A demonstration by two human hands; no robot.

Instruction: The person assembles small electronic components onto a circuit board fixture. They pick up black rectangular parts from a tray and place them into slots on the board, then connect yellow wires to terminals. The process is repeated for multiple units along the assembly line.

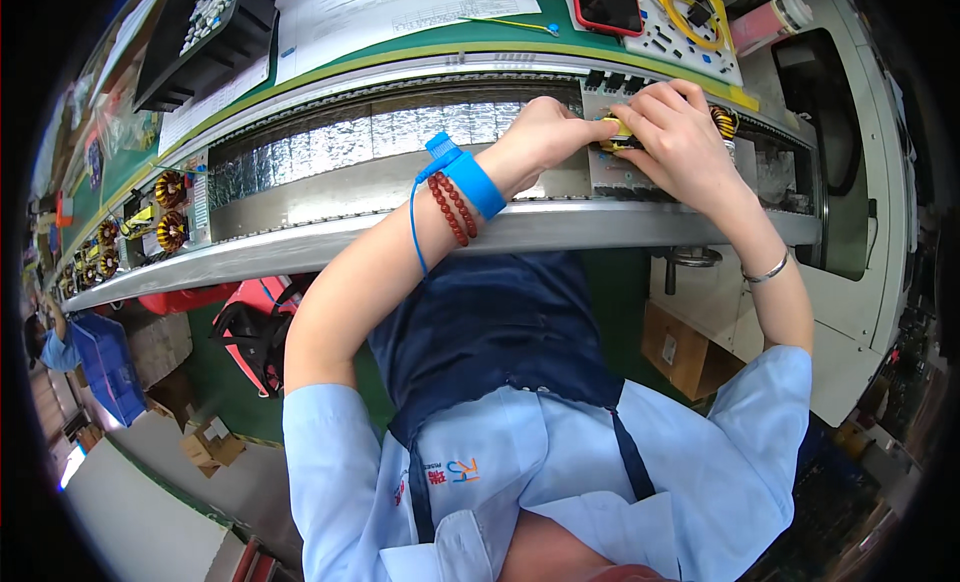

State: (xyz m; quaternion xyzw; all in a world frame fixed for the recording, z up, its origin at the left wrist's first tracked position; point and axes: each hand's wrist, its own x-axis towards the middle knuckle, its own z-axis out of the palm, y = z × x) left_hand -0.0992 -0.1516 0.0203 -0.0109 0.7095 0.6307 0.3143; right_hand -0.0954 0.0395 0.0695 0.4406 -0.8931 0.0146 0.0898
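A circuit board [625, 172] lies on the conveyor track [400, 182] at the upper right. My left hand [550, 132] and my right hand [675, 137] meet over it, both pinching a small yellow component [618, 134] against the board. A copper-wound coil [722, 122] stands on the board just right of my right hand. A blue antistatic wrist strap [465, 177] with a coiled blue cord and a red bead bracelet sit on my left wrist. A silver bangle [768, 272] circles my right wrist.
More boards with copper toroid coils [170, 212] wait on the track at the left. Papers [390, 17], a red phone [607, 4], a white parts tray [680, 32] and a black bin [200, 37] lie on the green bench beyond. Cardboard boxes [685, 352] and a blue crate [105, 367] stand on the floor.
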